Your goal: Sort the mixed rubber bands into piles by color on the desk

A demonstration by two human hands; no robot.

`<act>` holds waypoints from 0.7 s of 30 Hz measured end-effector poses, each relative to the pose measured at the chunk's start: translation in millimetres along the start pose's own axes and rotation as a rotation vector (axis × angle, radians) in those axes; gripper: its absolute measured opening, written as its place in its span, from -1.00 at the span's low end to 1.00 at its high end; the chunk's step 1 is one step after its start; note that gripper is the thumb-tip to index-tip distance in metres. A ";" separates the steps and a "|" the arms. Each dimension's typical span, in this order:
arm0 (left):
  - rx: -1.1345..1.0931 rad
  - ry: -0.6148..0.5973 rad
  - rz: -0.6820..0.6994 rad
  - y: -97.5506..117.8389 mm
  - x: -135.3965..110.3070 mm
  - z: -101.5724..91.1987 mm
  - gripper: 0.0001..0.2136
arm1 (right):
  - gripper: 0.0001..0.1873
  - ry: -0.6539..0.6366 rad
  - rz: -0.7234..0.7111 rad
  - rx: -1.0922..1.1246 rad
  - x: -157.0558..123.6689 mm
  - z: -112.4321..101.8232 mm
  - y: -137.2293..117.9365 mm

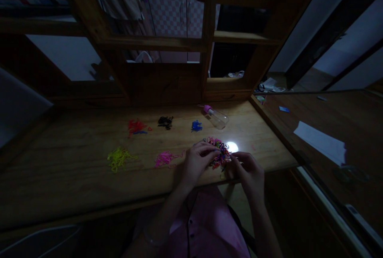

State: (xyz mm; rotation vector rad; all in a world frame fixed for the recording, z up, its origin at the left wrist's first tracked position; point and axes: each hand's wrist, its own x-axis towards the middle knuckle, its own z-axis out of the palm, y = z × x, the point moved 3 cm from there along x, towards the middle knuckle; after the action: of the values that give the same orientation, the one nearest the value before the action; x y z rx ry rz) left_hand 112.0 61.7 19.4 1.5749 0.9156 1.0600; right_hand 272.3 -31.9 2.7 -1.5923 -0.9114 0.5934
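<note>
A mixed heap of small multicoloured rubber bands lies near the table's front edge, between my hands. From its left side, my left hand reaches in with thumb and forefinger pinched on bands. My right hand pinches at the heap's right edge, its fingertips among the bands. Sorted by colour, other piles lie to the left and behind: pink bands beside my left hand, yellow bands farther left, red bands, black bands and blue bands. Exactly which bands my fingers hold is too small to tell.
A clear bottle with a pink top lies on its side behind the heap. The wooden table backs onto a shelf frame. On a surface to the right are a folded white paper and a blue card. The room is dim.
</note>
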 end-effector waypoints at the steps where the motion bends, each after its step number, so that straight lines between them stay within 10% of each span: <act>1: -0.056 -0.001 -0.052 -1.2 0.5 -0.5 -0.87 | -0.73 -0.002 0.000 0.013 0.2 0.4 -1.3; 12: -0.417 -0.030 -0.395 -17.6 2.4 -4.2 -0.67 | -0.75 -0.025 -0.004 0.079 2.6 5.2 -4.4; 21: -0.157 -0.003 -0.247 -7.3 0.9 -12.2 -0.76 | -0.74 -0.015 0.004 0.072 2.5 6.6 -6.9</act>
State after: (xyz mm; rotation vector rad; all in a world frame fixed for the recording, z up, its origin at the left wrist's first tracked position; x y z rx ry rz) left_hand 100.3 68.0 14.1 1.2974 0.9728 0.9304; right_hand 266.9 -25.7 8.2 -1.5278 -0.8886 0.6347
